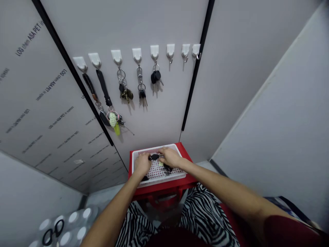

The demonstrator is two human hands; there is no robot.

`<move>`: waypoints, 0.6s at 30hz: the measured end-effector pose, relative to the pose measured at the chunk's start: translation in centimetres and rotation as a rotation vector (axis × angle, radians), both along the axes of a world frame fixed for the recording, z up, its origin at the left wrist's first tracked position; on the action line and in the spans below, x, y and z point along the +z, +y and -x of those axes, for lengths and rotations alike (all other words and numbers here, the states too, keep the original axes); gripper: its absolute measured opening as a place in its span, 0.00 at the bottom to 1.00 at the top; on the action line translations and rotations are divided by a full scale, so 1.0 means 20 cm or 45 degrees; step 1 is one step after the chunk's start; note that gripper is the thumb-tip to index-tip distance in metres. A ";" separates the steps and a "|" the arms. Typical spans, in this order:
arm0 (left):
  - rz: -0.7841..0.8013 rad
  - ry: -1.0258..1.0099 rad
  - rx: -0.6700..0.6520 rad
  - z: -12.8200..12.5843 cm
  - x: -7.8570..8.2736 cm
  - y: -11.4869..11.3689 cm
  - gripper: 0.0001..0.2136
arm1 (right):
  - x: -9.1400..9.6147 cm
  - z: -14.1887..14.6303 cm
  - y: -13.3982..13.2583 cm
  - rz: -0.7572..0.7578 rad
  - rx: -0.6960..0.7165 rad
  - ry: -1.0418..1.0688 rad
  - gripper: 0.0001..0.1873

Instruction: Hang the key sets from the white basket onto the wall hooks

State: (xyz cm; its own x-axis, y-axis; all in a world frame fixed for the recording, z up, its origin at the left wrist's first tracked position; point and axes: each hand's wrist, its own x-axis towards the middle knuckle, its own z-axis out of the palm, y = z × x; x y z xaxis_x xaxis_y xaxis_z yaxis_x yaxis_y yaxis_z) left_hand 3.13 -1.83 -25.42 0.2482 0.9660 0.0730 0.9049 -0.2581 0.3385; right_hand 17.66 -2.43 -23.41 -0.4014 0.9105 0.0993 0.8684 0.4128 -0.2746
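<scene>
Over a white perforated basket (159, 177), both my hands are at work. My left hand (143, 164) is closed at the basket's left side, its fingertips on the end of a black key fob (154, 156). Just right of the fob, my right hand (169, 157) has its thumb and fingers apart, with nothing visible in between. Below it lies a bunch of dark keys (167, 168) with a small pale yellow piece (161, 164) beside it. Another black item (145, 178) is partly hidden under my left wrist.
The basket rests on a red bag (189, 152). Above, white hooks (154, 50) line the wall panel. Several hold key bunches (142, 93) or strapped keychains (103, 87); the three at right are bare. Capped bottles (73, 216) and black-handled scissors (53, 231) are at lower left.
</scene>
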 end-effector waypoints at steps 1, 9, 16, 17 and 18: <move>0.013 -0.007 -0.007 0.00 -0.01 0.01 0.11 | -0.01 0.02 0.01 -0.026 0.029 0.024 0.17; 0.153 -0.469 -0.100 0.04 0.08 0.06 0.10 | -0.01 0.07 0.04 0.139 0.129 0.342 0.11; -0.080 -0.413 -0.251 -0.01 0.40 0.11 0.07 | 0.27 0.01 0.05 0.059 -0.054 0.698 0.07; -0.093 -0.410 -0.283 -0.02 0.46 0.11 0.07 | 0.31 -0.01 0.06 0.070 -0.067 0.733 0.06; -0.097 -0.413 -0.315 -0.03 0.52 0.12 0.07 | 0.36 -0.04 0.07 0.068 -0.072 0.762 0.06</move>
State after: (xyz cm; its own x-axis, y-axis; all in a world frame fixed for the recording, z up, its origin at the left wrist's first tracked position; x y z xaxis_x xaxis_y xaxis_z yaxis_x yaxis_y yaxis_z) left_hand 3.78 0.55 -15.01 0.4249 0.8687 0.2544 0.6620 -0.4899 0.5672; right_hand 18.39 -1.10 -16.25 -0.2407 0.9388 0.2464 0.5770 0.3425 -0.7415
